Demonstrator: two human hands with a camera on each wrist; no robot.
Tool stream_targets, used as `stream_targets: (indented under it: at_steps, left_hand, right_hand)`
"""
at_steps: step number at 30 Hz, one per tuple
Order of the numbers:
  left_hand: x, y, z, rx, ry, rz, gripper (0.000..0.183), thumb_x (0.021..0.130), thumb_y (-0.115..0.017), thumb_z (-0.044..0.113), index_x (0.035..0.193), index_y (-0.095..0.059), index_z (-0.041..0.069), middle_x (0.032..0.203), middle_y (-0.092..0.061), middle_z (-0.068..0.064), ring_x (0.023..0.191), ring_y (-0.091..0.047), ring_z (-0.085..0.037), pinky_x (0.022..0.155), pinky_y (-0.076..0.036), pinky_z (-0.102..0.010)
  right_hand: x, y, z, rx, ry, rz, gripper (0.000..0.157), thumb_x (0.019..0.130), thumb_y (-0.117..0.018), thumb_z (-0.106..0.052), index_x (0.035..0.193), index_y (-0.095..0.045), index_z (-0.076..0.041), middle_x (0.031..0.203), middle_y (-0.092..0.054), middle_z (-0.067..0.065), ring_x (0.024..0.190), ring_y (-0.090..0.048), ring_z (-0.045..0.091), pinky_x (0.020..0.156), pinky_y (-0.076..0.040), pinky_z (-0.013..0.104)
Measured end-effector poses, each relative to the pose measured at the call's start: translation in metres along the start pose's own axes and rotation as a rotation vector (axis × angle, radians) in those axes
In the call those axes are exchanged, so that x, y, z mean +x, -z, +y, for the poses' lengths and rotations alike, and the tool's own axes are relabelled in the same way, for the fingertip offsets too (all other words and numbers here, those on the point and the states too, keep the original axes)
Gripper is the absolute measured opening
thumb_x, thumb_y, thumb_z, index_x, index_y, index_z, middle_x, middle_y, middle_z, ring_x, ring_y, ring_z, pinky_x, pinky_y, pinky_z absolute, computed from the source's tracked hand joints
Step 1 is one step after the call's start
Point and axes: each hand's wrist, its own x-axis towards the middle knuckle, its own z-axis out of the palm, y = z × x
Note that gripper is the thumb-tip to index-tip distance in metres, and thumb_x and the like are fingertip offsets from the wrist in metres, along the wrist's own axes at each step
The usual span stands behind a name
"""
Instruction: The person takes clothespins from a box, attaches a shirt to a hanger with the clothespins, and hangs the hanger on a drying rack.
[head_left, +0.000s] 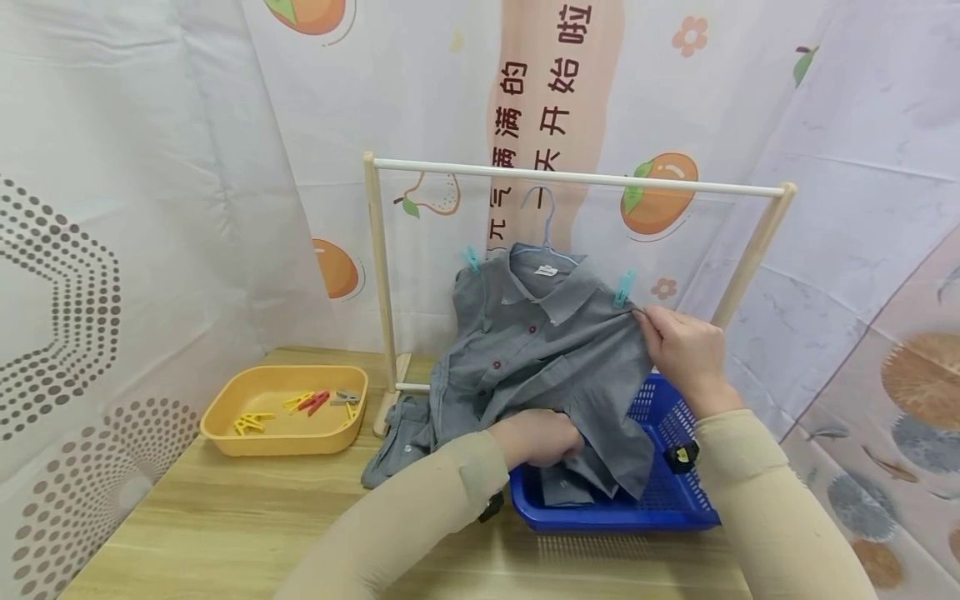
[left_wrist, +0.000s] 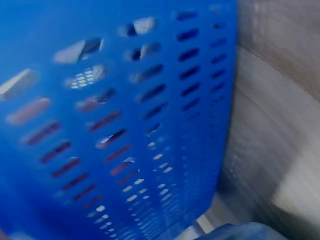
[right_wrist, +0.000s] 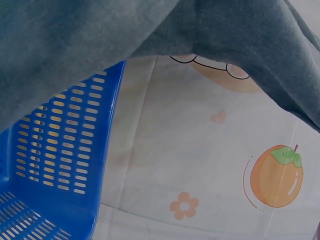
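A grey short-sleeved shirt (head_left: 517, 350) with red buttons hangs on a pale blue hanger (head_left: 548, 225), whose hook shows just under the rack's white rail. Teal clothespins sit on its two shoulders, one clothespin (head_left: 471, 259) at the left and another clothespin (head_left: 625, 288) at the right. My right hand (head_left: 684, 346) pinches the cloth at the right shoulder, beside that clothespin, and holds it out. Lower down, my left hand (head_left: 538, 437) has its fingers curled in the shirt's front, partly hidden by the cloth. Grey fabric (right_wrist: 90, 35) fills the top of the right wrist view.
A blue perforated basket (head_left: 622, 523) with grey cloth in it stands beneath the shirt. At the left, a yellow tray (head_left: 285, 446) holds several clothespins. More folded grey cloth (head_left: 397, 454) lies by the foot of the wooden rack (head_left: 380, 275). Printed curtains surround the table.
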Motion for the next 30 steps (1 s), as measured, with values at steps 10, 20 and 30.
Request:
stream_targets:
  at_steps: [10, 20, 30]
  left_hand:
    - [-0.01, 0.017, 0.01, 0.055, -0.048, 0.07, 0.023, 0.1, -0.06, 0.004, 0.093, -0.07, 0.024, 0.088, -0.063, 0.013, 0.075, -0.053, -0.002, 0.069, -0.043, -0.017]
    - [-0.024, 0.037, 0.005, 0.026, -0.055, 0.172, 0.025, 0.099, -0.063, 0.004, 0.109, -0.076, 0.022, 0.105, -0.068, 0.008, 0.096, -0.065, -0.006, 0.079, -0.048, -0.014]
    - [-0.035, 0.053, -0.005, -0.026, -0.083, 0.29, 0.021, 0.1, -0.062, 0.005, 0.106, -0.077, 0.018, 0.101, -0.066, 0.006, 0.088, -0.063, -0.006, 0.077, -0.047, -0.013]
  right_hand:
    - [-0.001, 0.001, 0.0, 0.002, 0.01, 0.006, 0.023, 0.099, -0.062, -0.019, 0.079, -0.061, -0.007, 0.057, -0.057, 0.009, 0.041, -0.052, 0.029, 0.035, -0.035, 0.045]
    - [-0.001, 0.0, 0.0, 0.002, 0.013, 0.01, 0.026, 0.099, -0.062, -0.019, 0.076, -0.058, -0.007, 0.055, -0.054, 0.009, 0.04, -0.052, 0.029, 0.035, -0.033, 0.045]
    - [-0.001, 0.002, 0.0, 0.003, 0.008, 0.01, 0.027, 0.099, -0.061, -0.019, 0.075, -0.057, -0.008, 0.055, -0.054, 0.008, 0.04, -0.051, 0.029, 0.035, -0.033, 0.045]
